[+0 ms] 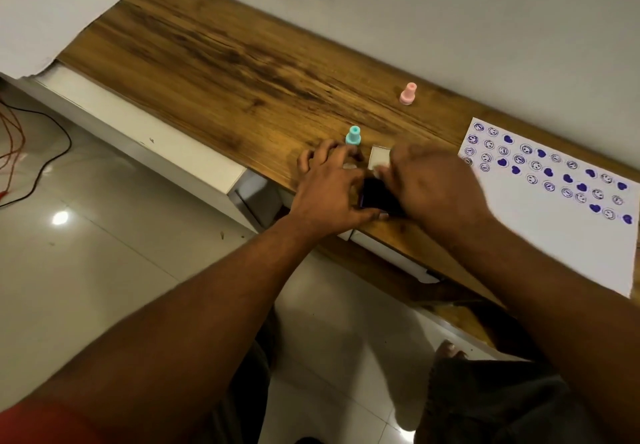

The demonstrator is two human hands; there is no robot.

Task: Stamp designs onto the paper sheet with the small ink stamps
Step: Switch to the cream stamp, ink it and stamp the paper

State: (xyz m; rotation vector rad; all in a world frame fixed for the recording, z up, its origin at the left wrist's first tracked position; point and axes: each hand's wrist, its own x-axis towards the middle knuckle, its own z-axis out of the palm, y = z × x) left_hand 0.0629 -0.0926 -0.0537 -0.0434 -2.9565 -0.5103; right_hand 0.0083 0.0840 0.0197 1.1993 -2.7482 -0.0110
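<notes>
A dark ink pad (375,194) lies near the front edge of the wooden top, its white lid (378,156) raised behind it. My left hand (329,187) grips the pad's left side, thumb at its near corner and fingers spread on the wood. My right hand (433,184) holds the lid from the right and is blurred. A teal stamp (353,136) stands upright just beyond my left fingers. A pink stamp (408,93) stands further back by the wall. The white paper sheet (561,235) lies at the right, covered with several blue smiley and heart prints.
The long wooden top (225,62) runs along a pale wall. White sheets (45,10) overlap its far left end. White drawer fronts (156,145) sit below the top. Red and black cables (20,152) trail on the tiled floor at the left.
</notes>
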